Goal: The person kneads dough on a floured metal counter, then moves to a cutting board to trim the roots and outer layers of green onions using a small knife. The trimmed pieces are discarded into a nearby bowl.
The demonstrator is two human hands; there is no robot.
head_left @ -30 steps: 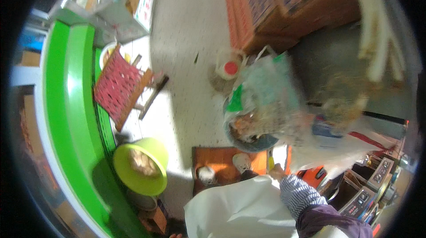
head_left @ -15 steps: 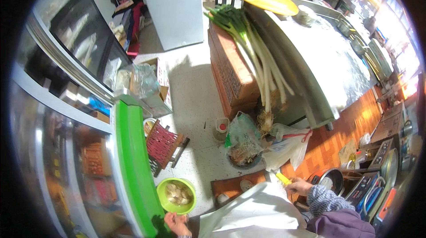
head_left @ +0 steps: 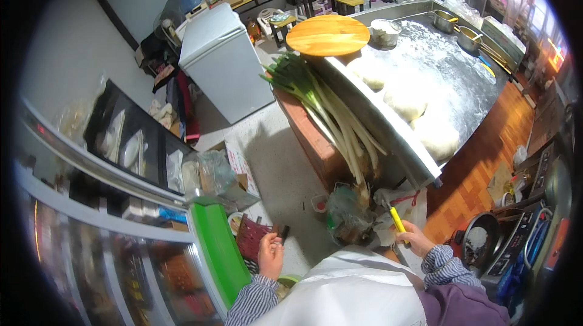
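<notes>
While the right hand (head_left: pixel 418 241) curls round a slim tool (head_left: pixel 396 218) with a straight, bright yellow handle, its narrow greyish end pointing far and slightly left, the left hand (head_left: pixel 271 257) hangs half-open, nothing visible in it. The tool is at near right; beyond lie green-topped leeks (head_left: pixel 336 120), then a round wooden board (head_left: pixel 328 35).

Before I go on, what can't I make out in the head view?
Tool, head view: the handle's lower end is covered by the right hand; the tip is too small to read.
Bucket, head view: mostly hidden by the apron and left sleeve.
Stool, head view: partly behind the left hand.
Case, head view: contents blurred.
</notes>
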